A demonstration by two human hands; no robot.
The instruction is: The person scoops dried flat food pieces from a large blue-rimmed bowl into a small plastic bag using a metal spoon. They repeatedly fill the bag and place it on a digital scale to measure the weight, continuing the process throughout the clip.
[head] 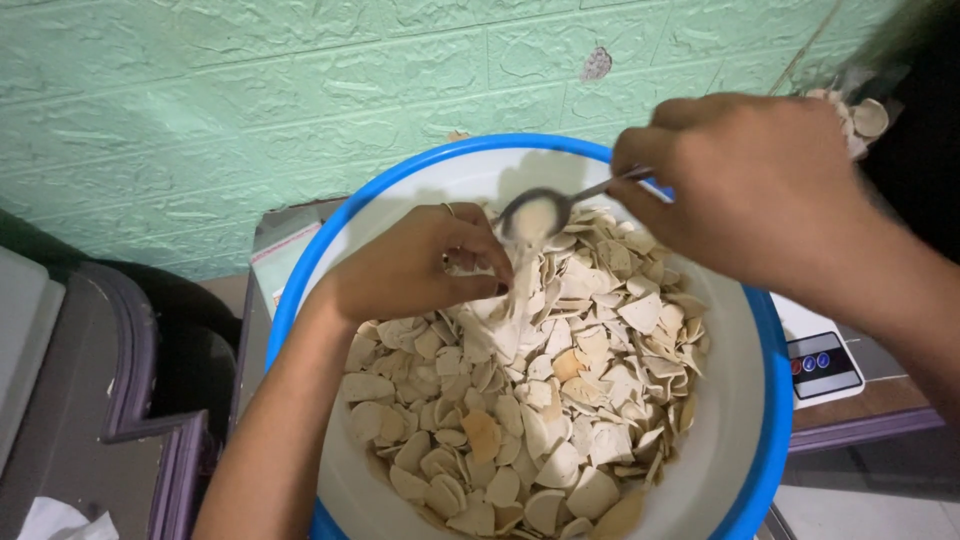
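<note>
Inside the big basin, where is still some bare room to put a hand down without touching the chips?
Bare white wall of the basin shows along its right side, between the chips and the blue rim, and at the top behind the spoon. The middle and bottom are crowded with chips; the left hand and right hand fill the upper part.

Green textured brick-pattern wall point(250, 90), dark purple-trimmed furniture point(130, 400), dim indoor light
</note>
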